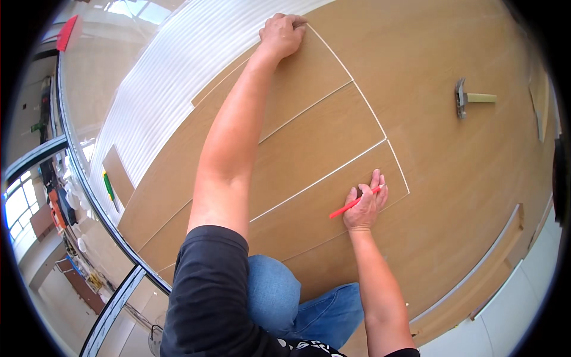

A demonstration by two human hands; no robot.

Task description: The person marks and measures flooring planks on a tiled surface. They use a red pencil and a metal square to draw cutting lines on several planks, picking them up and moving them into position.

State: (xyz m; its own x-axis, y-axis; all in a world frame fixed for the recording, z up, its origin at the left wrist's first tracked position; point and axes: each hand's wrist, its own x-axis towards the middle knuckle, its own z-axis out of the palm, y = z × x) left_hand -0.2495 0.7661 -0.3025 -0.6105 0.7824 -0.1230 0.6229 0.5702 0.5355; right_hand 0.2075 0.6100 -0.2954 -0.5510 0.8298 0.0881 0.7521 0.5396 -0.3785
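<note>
Several flat brown panels [321,119] lie edge to edge, with thin white gaps between some of them. My left hand [282,35] reaches to the far end, its fingers bent over the corner of the farthest panel, where a white gap runs down to the right. What lies under those fingertips is hidden. Nearer to me, my right hand [364,208] rests on a closer panel with a red pencil [344,209] held slantwise by the thumb. Some of its fingers stretch forward toward the panel's right-hand edge.
A claw hammer [476,97] with a pale handle lies on the brown surface at right. White ribbed sheeting [172,77] shows at the far left, near a green and yellow tool [109,186]. A dark-framed glass partition [89,190] curves along the left. My jeans-clad knee [273,288] is close in front.
</note>
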